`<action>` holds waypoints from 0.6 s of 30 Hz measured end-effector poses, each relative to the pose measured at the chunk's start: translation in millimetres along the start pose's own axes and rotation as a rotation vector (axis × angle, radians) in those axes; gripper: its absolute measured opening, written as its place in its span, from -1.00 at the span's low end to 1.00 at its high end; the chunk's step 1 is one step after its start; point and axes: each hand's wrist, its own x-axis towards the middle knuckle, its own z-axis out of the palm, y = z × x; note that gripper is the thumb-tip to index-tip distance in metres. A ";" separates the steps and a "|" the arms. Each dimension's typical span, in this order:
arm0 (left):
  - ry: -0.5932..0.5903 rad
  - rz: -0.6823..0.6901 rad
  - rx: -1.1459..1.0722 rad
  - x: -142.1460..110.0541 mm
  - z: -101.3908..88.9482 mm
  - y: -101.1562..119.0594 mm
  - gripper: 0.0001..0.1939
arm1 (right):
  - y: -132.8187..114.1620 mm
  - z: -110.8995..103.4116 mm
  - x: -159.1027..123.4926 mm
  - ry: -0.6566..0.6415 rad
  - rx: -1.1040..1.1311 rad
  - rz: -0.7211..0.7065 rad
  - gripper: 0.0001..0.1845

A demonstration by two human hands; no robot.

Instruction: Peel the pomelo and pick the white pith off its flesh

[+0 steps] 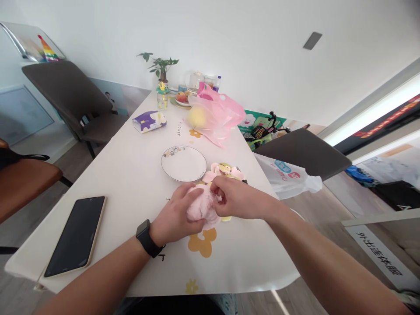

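Note:
A pomelo (198, 205) with pale pink pith showing is held low over the near part of the table. My left hand (177, 214), wearing a black watch, grips it from the left side with curled fingers. On its right side, my right hand (232, 197) pinches at the pith, where a small ragged white bit shows by the fingertips. Pieces of pomelo peel (215, 170), pink inside and yellow-green outside, lie just beyond and under the right hand. A white plate (183, 164) with small cartoon figures along its rim rests behind the left hand.
A phone (77, 236) lies at the table's left front corner. Farther back are a tissue pack (149, 121), a pink plastic bag (223, 116) around a yellow round fruit (197, 117), and a plate of fruit (181, 101). A white bag (288, 175) hangs off the right edge.

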 end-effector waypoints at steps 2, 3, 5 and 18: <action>-0.001 -0.004 0.000 -0.1 0.7 0.3 -0.25 | -3.8 0.4 -0.7 0.004 -0.038 0.007 -0.80; -0.001 -0.004 0.001 -0.2 0.9 0.5 -0.25 | -5.5 0.6 -1.0 0.005 -0.056 0.011 -0.81; -0.003 -0.001 0.006 -0.4 1.1 1.1 -0.25 | -8.1 0.8 -1.5 0.008 -0.088 0.019 -0.82; -0.003 -0.001 -0.015 -0.5 2.3 3.4 -0.23 | -5.1 7.1 -5.0 0.111 -0.069 -0.008 -0.88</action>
